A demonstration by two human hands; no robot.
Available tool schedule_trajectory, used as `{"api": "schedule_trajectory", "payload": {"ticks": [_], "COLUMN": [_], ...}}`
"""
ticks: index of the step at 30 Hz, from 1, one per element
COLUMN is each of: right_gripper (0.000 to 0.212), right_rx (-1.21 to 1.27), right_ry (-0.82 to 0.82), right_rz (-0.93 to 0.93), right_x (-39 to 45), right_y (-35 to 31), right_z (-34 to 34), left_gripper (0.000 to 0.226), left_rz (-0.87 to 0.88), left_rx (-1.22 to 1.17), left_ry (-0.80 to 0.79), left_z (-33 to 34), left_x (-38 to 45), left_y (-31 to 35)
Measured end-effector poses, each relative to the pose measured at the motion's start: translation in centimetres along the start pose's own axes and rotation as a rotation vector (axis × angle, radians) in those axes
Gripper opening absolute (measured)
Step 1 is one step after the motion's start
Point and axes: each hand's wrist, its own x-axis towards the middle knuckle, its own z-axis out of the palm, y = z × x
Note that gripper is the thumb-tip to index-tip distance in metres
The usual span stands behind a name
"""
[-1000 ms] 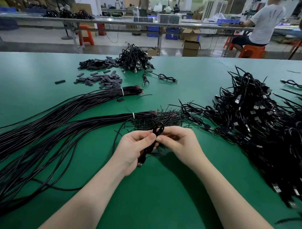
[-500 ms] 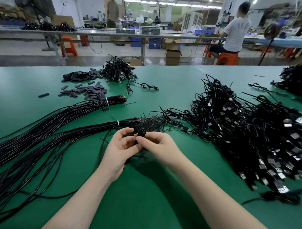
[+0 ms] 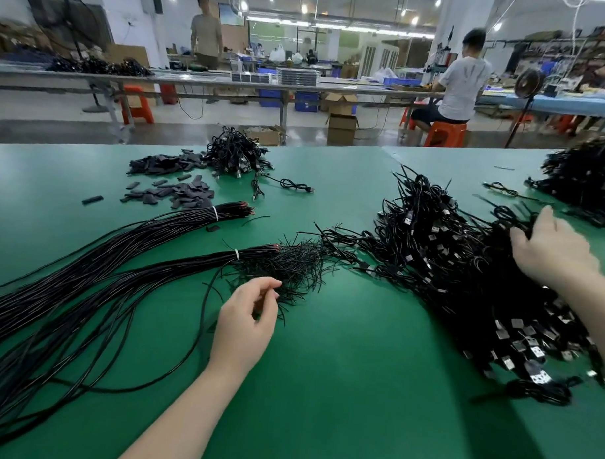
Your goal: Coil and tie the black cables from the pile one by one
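Long glossy black cable bundles (image 3: 97, 266), banded with white ties, fan across the smooth green worktop (image 3: 340, 385) at left. The left hand (image 3: 244, 325) hovers with loosely curled fingers, seemingly pinching thin black tie wires (image 3: 293, 266). The right hand (image 3: 550, 250) presses curled fingers into the tangled pile of coiled black USB cables (image 3: 447, 268), apparently gripping some.

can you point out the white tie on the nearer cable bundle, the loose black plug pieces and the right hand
white tie (image 3: 236, 254), head view, on the band round the bundle
black plug pieces (image 3: 179, 194), head view, middle of the scattered heap
right hand (image 3: 550, 251), head view, back of the hand
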Motion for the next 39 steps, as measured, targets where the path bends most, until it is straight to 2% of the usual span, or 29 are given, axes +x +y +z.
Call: {"api": "schedule_trajectory", "payload": {"ticks": [1,3,6,8,9,11,13,15,17,18,20,24,28,33,35,39], "right_gripper": [0.068,0.073,0.076,0.067,0.06,0.044,0.038,0.045,0.058,0.06,0.058,0.053,0.053,0.05,0.049,0.048], "right_rx": [0.013,0.136,0.335,0.385,0.44,0.549,0.62,0.644,0.6,0.562,0.528,0.577,0.613,0.602,0.59,0.582], "right_ry": [-0.003,0.111,0.44,0.666,0.713,0.596,0.301,-0.034,-0.198,-0.207,-0.151,-0.123,-0.157,-0.137,-0.134,-0.123], "right_rz": [-0.015,-0.055,-0.196,-0.391,-0.503,-0.702,-0.806,-0.756,-0.673,-0.648,-0.626,-0.63,-0.613,-0.623,-0.625,-0.63], "right_x": [0.0,0.0,-1.2,-3.8,-5.7,-9.5,-12.9,-15.5,-16.5,-16.6,-16.6,-16.3,-16.1,-15.9,-15.8,-15.9], "right_y": [0.4,-0.1,-2.0,-4.3,-5.9,-9.8,-13.3,-15.8,-16.8,-16.9,-16.8,-16.6,-16.4,-16.3,-16.4,-16.4], "right_z": [0.7,0.8,-0.2,0.1,0.5,2.3,5.5,9.0,12.3,13.5,14.8,15.8,16.0,16.3,16.3,16.3], "left_gripper": [0.03,0.025,0.024,0.024,0.023,0.023,0.028,0.034,0.036,0.035,0.03,0.01,0.012,0.011,0.012,0.014], "left_rz": [0.02,0.143,0.414,0.349,0.269,0.114,-0.022,-0.144,-0.257,-0.3,-0.34,-0.289,-0.334,-0.341,-0.404,-0.526], "left_rx": [0.028,0.131,0.319,0.264,0.231,0.28,0.467,0.699,0.981,1.095,1.147,1.024,0.902,0.821,0.733,0.271], "left_ry": [-0.009,0.002,-0.003,0.034,0.064,0.088,0.019,-0.064,-0.18,-0.26,-0.352,-0.274,-0.312,-0.238,-0.207,-0.097], "left_z": [-0.1,-0.4,-0.7,-1.2,-1.6,-2.8,-4.7,-7.3,-10.5,-12.0,-14.4,-16.1,-17.0,-19.5,-21.0,-21.2], "left_x": [-0.1,-0.1,0.0,1.0,2.0,4.6,7.3,9.3,10.3,10.5,10.5,10.8,12.0,14.0,14.7,15.0], "left_y": [0.2,0.5,1.0,1.6,1.6,0.7,-1.3,-3.8,-6.3,-7.2,-8.4,-8.8,-9.0,-8.4,-7.7,-6.5]}}
